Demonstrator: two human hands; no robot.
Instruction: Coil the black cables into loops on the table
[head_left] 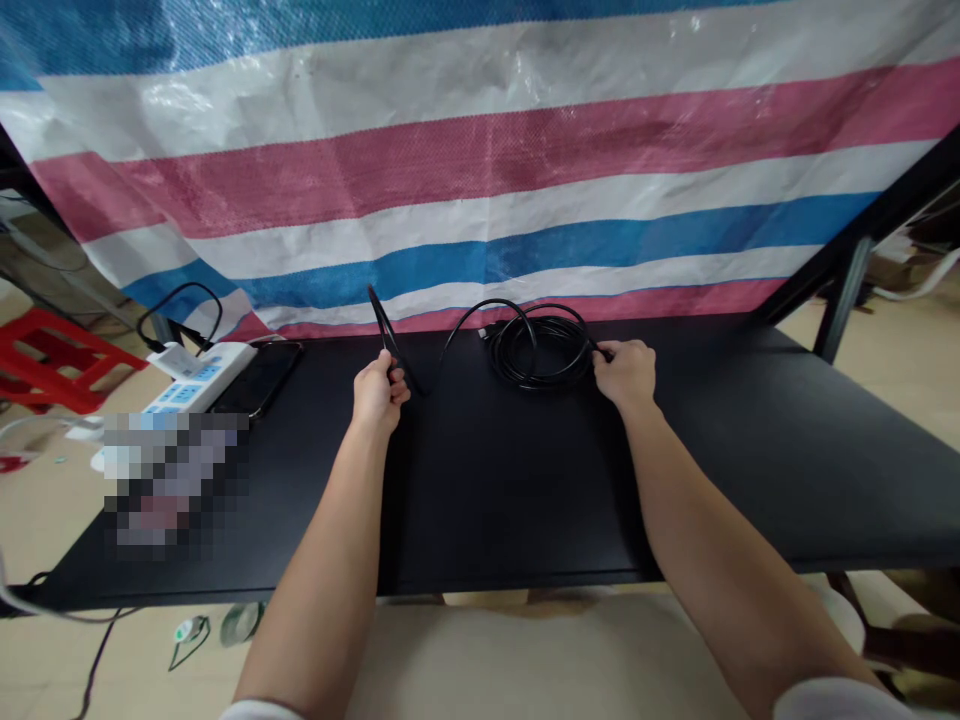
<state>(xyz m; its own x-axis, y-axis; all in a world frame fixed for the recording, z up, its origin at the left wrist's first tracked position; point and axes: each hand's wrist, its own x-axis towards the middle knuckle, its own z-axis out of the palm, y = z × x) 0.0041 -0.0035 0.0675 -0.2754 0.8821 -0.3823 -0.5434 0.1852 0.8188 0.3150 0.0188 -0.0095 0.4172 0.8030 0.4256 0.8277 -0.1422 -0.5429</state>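
A long black cable lies in a loose coil near the back of the black table. One plug end with a pale metal tip shows at the coil's left side. My right hand is closed on the cable at the coil's right edge. To the left, my left hand is closed around another stretch of black cable, which rises in a narrow loop above the fingers. A single strand arches from the coil toward the left hand; where it joins the held part is not clear.
At the left stand a white power strip with a plugged-in adapter and a dark phone. A blurred patch covers something in front of them. A striped tarp hangs behind the table. A red stool is on the floor at left.
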